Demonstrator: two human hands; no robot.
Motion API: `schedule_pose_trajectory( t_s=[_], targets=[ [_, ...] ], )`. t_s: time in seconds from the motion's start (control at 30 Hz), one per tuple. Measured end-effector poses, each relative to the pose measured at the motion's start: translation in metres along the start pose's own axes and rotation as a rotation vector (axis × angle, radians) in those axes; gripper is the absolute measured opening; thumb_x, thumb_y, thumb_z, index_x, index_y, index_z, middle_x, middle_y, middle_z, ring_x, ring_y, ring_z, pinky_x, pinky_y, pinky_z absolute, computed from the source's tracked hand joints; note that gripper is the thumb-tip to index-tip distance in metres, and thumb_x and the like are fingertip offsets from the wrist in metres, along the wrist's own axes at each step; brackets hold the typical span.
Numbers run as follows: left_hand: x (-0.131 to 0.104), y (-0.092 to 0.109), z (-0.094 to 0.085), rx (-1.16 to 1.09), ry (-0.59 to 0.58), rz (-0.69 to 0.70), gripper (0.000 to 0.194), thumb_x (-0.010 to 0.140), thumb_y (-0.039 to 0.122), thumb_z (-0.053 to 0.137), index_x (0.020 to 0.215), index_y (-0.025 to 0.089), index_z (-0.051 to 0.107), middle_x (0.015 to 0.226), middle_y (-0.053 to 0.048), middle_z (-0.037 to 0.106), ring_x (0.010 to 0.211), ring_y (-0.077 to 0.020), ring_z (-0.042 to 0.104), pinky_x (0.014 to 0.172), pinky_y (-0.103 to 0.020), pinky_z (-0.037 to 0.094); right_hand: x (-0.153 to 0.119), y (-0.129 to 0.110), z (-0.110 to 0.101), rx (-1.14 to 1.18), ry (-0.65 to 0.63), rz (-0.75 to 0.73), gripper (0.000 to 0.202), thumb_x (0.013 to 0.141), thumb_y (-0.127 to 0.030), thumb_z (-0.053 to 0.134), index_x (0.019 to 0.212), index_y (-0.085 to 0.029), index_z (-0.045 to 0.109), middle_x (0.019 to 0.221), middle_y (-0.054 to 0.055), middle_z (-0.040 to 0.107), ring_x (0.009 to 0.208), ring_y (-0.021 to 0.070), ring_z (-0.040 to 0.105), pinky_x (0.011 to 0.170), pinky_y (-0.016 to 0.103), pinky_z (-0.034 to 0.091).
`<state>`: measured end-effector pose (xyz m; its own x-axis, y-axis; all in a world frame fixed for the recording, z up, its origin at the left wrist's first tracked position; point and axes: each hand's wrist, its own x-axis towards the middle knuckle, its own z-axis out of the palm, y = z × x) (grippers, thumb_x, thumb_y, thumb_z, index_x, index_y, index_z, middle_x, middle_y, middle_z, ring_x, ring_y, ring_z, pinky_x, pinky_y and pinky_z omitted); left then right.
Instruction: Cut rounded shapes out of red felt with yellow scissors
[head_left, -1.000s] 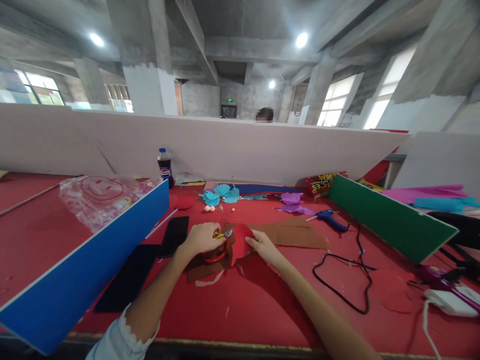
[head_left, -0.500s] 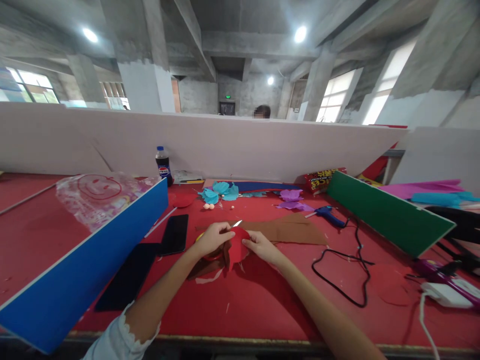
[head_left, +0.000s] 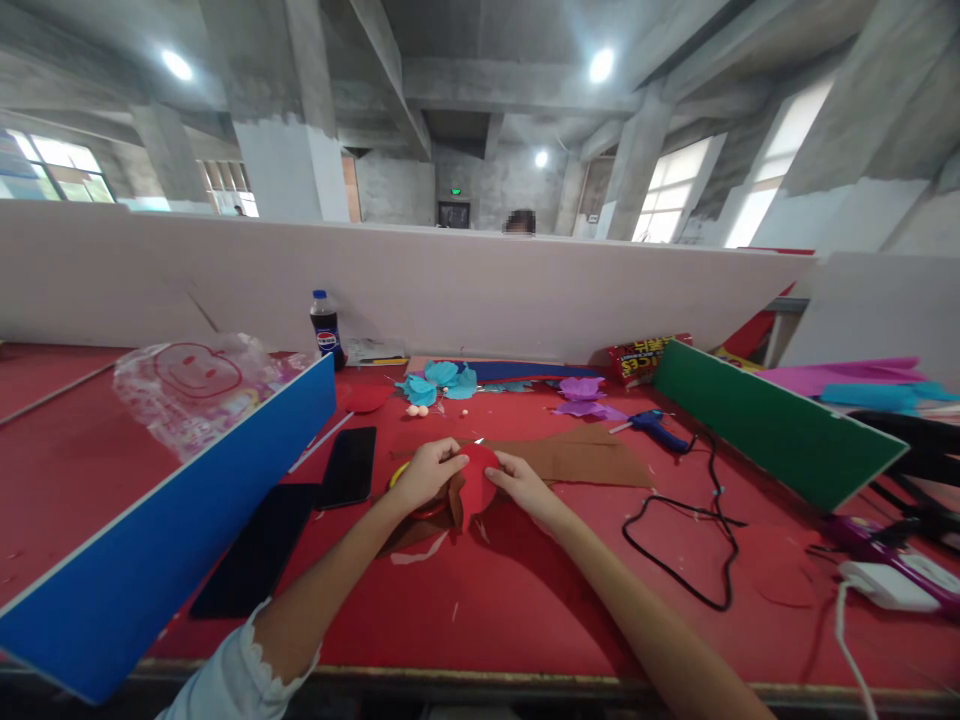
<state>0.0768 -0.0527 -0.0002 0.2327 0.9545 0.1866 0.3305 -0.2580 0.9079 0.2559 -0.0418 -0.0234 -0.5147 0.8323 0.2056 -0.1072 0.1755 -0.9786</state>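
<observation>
A rounded piece of red paper is pinched between both hands above the red table. My left hand is closed on its upper left edge, and my right hand grips its right edge. Behind the paper shows the metal tip of a tool. Something with a yellow rim lies under my left hand, mostly hidden. Brown paper is spread behind and to the right of my hands, and darker brown pieces lie beneath them.
Blue and green boards flank the work area. Two black phone-like devices, a cola bottle, turquoise and purple paper flowers, a glue gun with its black cord, and a white plug lie around. A white partition stands behind.
The red paper has tilted and now shows a rounder face, with both hands still on it. Less of the metal tip shows behind it.
</observation>
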Motion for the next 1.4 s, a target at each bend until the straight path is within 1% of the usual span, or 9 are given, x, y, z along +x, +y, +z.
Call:
schedule_pose_trajectory(
  t_s=[0.17,0.53,0.7,0.9,1.0,1.1,1.2,1.3,1.4],
  targets=[
    [0.0,0.0,0.001,0.002,0.022,0.0,0.025,0.073,0.038,0.047,0.063,0.016,0.041,0.051,0.006,0.043,0.047,-0.0064,0.04,0.045,-0.018,0.03,-0.003,-0.001,0.005,0.18,-0.006,0.086,0.036,0.073,-0.038,0.053,0.104,-0.018,0.054,0.087,0.004,0.063,0.073,0.0148,0.058,0.071,0.03,0.044],
    [0.002,-0.003,0.002,0.014,0.057,0.013,0.025,0.073,0.038,0.047,0.063,0.015,0.044,0.051,0.007,0.039,0.048,-0.0055,0.036,0.045,-0.017,0.029,0.003,0.003,0.006,0.076,0.119,0.064,0.028,0.07,-0.038,0.055,0.086,-0.016,0.059,0.072,0.001,0.061,0.064,0.0132,0.054,0.06,0.025,0.044],
    [0.003,-0.005,0.0,-0.045,0.039,0.021,0.023,0.072,0.036,0.049,0.064,0.015,0.046,0.054,0.006,0.044,0.049,-0.0061,0.041,0.047,-0.017,0.032,0.003,0.004,0.005,0.047,0.129,0.043,0.028,0.072,-0.037,0.052,0.09,-0.017,0.059,0.075,0.001,0.061,0.066,0.0133,0.054,0.061,0.025,0.044],
    [0.005,-0.005,-0.003,-0.067,0.005,0.014,0.021,0.074,0.036,0.046,0.069,0.016,0.047,0.055,0.004,0.052,0.05,-0.0097,0.051,0.051,-0.021,0.04,0.005,0.008,-0.002,-0.031,0.174,0.016,0.025,0.071,-0.035,0.051,0.085,-0.017,0.061,0.074,0.001,0.062,0.066,0.0143,0.054,0.061,0.026,0.044],
    [0.004,-0.001,-0.012,0.108,-0.001,0.023,0.025,0.078,0.038,0.038,0.071,0.016,0.05,0.062,0.0,0.059,0.057,-0.0125,0.056,0.057,-0.023,0.042,0.005,0.008,-0.004,-0.047,0.186,0.007,0.026,0.071,-0.035,0.051,0.086,-0.017,0.061,0.075,0.001,0.062,0.068,0.0151,0.055,0.062,0.027,0.044],
    [-0.001,0.003,-0.026,0.602,0.018,-0.003,0.026,0.076,0.04,0.041,0.075,0.018,0.055,0.076,-0.004,0.063,0.073,-0.0174,0.058,0.065,-0.026,0.04,0.006,0.007,-0.005,-0.053,0.202,0.001,0.026,0.071,-0.034,0.05,0.087,-0.016,0.061,0.076,0.001,0.062,0.071,0.0162,0.056,0.063,0.027,0.044],
    [-0.006,0.002,-0.035,0.982,-0.054,-0.057,0.029,0.075,0.045,0.042,0.079,0.019,0.056,0.086,-0.008,0.063,0.08,-0.022,0.058,0.067,-0.029,0.04,0.006,0.007,-0.007,-0.06,0.232,-0.013,0.024,0.072,-0.033,0.05,0.086,-0.016,0.06,0.075,0.001,0.062,0.07,0.0159,0.055,0.063,0.028,0.044],
    [-0.007,-0.003,-0.034,1.102,-0.121,-0.052,0.034,0.073,0.048,0.042,0.083,0.019,0.056,0.089,-0.011,0.062,0.081,-0.0256,0.058,0.067,-0.033,0.041,0.007,0.008,-0.01,-0.075,0.268,-0.039,0.022,0.072,-0.031,0.049,0.085,-0.016,0.059,0.076,0.002,0.062,0.07,0.0156,0.055,0.065,0.028,0.043],
    [-0.002,-0.007,-0.028,1.126,-0.144,-0.061,0.037,0.068,0.049,0.045,0.085,0.018,0.056,0.089,-0.012,0.062,0.081,-0.0288,0.059,0.067,-0.036,0.042,0.008,0.009,-0.013,-0.099,0.303,-0.081,0.022,0.074,-0.03,0.048,0.087,-0.016,0.059,0.08,0.002,0.062,0.072,0.0158,0.055,0.067,0.027,0.042]
  ],
)
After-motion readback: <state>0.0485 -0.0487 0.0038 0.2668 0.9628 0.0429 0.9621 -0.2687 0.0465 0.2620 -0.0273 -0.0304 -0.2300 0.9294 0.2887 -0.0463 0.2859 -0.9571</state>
